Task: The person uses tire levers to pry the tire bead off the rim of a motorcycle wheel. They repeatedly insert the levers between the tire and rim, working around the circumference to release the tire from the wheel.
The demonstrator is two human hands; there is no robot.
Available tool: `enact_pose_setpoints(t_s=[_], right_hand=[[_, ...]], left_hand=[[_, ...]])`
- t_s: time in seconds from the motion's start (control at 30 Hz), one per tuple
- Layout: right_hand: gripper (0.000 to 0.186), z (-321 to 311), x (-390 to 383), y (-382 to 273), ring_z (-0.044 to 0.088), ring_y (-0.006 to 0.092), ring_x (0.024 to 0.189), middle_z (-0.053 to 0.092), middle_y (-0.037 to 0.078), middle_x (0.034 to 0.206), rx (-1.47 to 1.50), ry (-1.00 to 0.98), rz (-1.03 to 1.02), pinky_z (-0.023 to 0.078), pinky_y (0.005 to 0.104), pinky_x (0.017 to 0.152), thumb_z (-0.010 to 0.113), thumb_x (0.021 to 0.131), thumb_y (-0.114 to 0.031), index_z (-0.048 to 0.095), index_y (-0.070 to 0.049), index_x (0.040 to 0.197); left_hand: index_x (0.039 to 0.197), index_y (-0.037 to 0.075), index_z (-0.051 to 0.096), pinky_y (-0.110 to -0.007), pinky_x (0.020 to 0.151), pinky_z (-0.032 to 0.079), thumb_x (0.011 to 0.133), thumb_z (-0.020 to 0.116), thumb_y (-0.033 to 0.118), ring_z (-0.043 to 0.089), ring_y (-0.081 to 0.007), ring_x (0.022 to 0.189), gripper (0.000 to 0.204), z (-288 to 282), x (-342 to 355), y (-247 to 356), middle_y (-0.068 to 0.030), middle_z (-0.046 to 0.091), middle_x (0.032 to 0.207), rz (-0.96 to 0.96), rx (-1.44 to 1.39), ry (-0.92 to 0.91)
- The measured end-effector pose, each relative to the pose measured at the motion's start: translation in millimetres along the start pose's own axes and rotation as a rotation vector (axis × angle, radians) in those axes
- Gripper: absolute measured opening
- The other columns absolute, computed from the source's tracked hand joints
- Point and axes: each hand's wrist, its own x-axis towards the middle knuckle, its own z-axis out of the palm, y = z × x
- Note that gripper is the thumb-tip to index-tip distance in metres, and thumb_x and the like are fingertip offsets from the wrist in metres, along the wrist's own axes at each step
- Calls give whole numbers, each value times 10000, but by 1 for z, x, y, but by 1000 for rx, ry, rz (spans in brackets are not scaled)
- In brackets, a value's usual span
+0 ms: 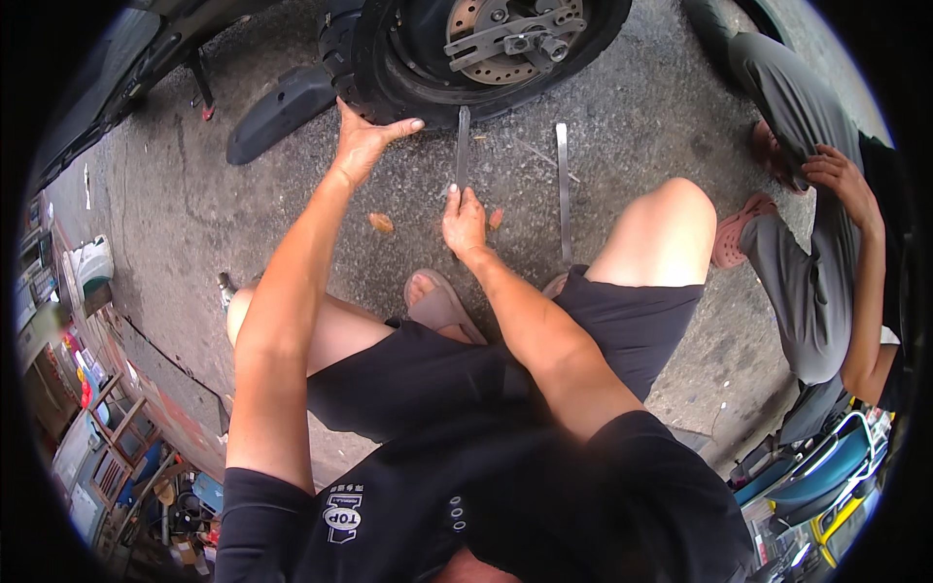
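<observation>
A black motorcycle wheel with a thick tyre (389, 83) lies in front of me at the top of the view. Its brake disc (468, 21) and a flat metal bracket (486, 44) show at the hub. My right hand (465, 222) grips a flat metal tyre lever (463, 146), whose far tip meets the tyre's near edge. My left hand (362, 144) is against the tyre's lower left side, thumb stretched out to the right and fingers spread; some fingertips are hidden at the rubber. A second tyre lever (563, 189) lies on the ground right of my right hand.
A black mudguard (282, 112) rests left of the tyre on rough concrete (175, 214). Two dry leaves (380, 222) lie near my sandal (442, 306). A person in grey trousers (797, 282) squats at right, one hand at the knee. Clutter lines the far left; a vehicle (826, 496) stands lower right.
</observation>
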Motion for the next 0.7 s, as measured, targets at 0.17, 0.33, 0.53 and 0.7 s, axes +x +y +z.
enact_pose_setpoints(t_s=[0.17,0.33,0.53,0.7], right_hand=[[428,18,14,6,628,547,940,665,346,932,137,34,-56,484,547,840,437,1097,-342,576,59,1044],[391,38,20,8,626,543,819,650,339,857,168,93,-100,482,550,735,460,1095,-312,550,46,965],[368,30,14,-1,634,513,747,637,305,778,170,81,-111,477,540,683,441,1103,-291,548,36,969],[421,15,21,8,636,551,880,657,350,897,106,8,-70,496,561,784,453,1097,-354,566,48,1046]], left_hand=[[1512,59,263,-361,1160,401,693,919,-34,478,-242,1357,1053,30,4,-24,-123,471,1480,124,-157,154],[1506,52,288,-361,1142,421,716,881,-76,499,-239,1340,996,35,8,-31,-127,488,1469,153,-198,246],[1489,25,305,-360,1142,428,720,879,-87,531,-239,1312,966,31,10,-36,-132,523,1439,166,-276,230],[1450,5,344,-351,1124,455,725,873,-99,550,-229,1294,904,31,8,-29,-128,539,1425,143,-174,273]])
